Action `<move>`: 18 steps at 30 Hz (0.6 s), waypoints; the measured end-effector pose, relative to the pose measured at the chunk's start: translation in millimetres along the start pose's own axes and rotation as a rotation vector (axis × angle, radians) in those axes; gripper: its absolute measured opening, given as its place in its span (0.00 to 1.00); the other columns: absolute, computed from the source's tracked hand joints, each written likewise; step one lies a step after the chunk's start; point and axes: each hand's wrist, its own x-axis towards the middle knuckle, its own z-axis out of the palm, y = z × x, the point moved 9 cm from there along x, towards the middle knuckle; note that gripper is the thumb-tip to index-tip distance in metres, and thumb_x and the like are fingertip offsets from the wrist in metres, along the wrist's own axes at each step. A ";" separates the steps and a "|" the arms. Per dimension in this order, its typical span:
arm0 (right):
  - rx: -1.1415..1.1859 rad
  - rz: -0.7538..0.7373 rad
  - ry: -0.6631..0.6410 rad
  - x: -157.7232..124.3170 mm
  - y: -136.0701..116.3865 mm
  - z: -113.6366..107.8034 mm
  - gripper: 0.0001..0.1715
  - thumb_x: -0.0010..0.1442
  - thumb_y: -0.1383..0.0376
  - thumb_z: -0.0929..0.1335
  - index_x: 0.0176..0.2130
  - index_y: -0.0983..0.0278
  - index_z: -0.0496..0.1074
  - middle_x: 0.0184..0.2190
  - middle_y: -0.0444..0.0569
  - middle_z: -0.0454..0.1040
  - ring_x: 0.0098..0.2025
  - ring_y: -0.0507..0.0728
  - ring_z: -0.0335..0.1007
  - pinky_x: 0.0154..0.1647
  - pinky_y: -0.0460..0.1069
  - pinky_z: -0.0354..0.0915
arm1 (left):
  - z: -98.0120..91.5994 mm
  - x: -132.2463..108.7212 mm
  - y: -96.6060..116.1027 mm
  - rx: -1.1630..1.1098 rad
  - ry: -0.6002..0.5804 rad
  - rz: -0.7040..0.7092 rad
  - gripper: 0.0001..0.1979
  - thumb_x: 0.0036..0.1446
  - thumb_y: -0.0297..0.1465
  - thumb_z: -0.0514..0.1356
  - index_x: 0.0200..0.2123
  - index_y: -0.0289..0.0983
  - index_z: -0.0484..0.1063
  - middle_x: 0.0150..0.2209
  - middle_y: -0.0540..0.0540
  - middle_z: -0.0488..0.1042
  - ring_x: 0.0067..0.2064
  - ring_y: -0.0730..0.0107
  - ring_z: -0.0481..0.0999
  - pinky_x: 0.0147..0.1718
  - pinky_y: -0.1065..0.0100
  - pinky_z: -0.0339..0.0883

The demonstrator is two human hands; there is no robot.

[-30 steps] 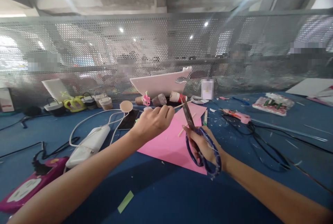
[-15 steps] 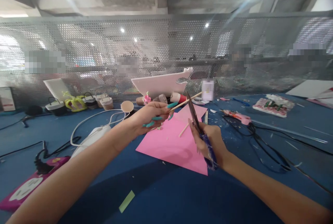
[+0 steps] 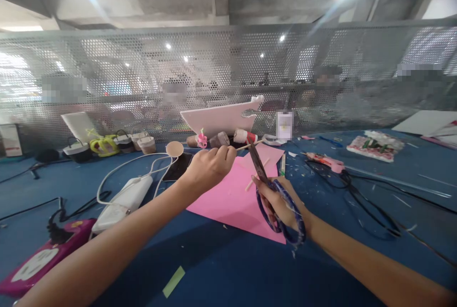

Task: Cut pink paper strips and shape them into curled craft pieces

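Observation:
My left hand [image 3: 210, 166] is closed round a thin wooden stick [image 3: 246, 145] that points right, above a pink paper sheet [image 3: 235, 197]. My right hand [image 3: 280, 204] grips blue-handled scissors [image 3: 271, 188]. Their blades point up and left and meet the stick near its free end. A second short stick [image 3: 255, 174] lies on the pink sheet just under the blades. Both hands hover over the blue table [image 3: 228, 269].
A pink glue gun [image 3: 323, 158] with black cable lies to the right. A white power adapter [image 3: 123, 197], a phone [image 3: 178, 166], a magenta power strip [image 3: 39, 262], small pots and a white foam board [image 3: 217, 119] line the left and back. A green paper strip [image 3: 173, 281] lies near me.
My left hand went from a fist to open fingers pinching the raised stick, then closed into a fist again as the stick lowered. The scissors turned edge-on, then swung back with their handles in view.

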 end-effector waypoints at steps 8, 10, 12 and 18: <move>-0.418 -0.378 0.167 -1.4 -34.2 -14.8 0.30 0.62 0.47 0.61 0.17 0.61 0.59 0.09 0.43 0.61 0.12 0.51 0.62 0.15 0.45 0.56 | 8.6 -1.3 -22.8 -0.387 0.073 -0.158 0.12 0.59 0.25 0.48 0.28 0.35 0.68 0.21 0.48 0.68 0.23 0.72 0.66 0.22 0.71 0.53; -0.514 -0.482 0.210 -2.2 -43.1 -17.8 0.29 0.63 0.49 0.61 0.17 0.61 0.59 0.10 0.44 0.63 0.14 0.52 0.63 0.18 0.45 0.56 | 14.5 -0.8 -29.0 -0.674 0.021 -0.283 0.13 0.60 0.27 0.49 0.24 0.36 0.65 0.18 0.50 0.64 0.20 0.76 0.63 0.21 0.72 0.53; -0.578 -0.539 0.230 -1.7 -47.0 -20.0 0.28 0.64 0.51 0.61 0.17 0.62 0.60 0.11 0.44 0.64 0.15 0.51 0.63 0.19 0.45 0.55 | 27.7 -1.5 -29.3 -1.030 -0.099 -0.418 0.16 0.61 0.32 0.50 0.21 0.36 0.63 0.15 0.53 0.59 0.17 0.79 0.57 0.18 0.74 0.51; -0.674 -0.663 0.243 -0.5 -51.6 -24.5 0.24 0.65 0.57 0.60 0.21 0.64 0.65 0.14 0.45 0.66 0.15 0.50 0.63 0.19 0.45 0.54 | 58.9 -10.3 -3.0 -1.819 -0.623 -0.578 0.15 0.57 0.39 0.54 0.23 0.38 0.61 0.13 0.59 0.46 0.13 0.82 0.39 0.10 0.76 0.37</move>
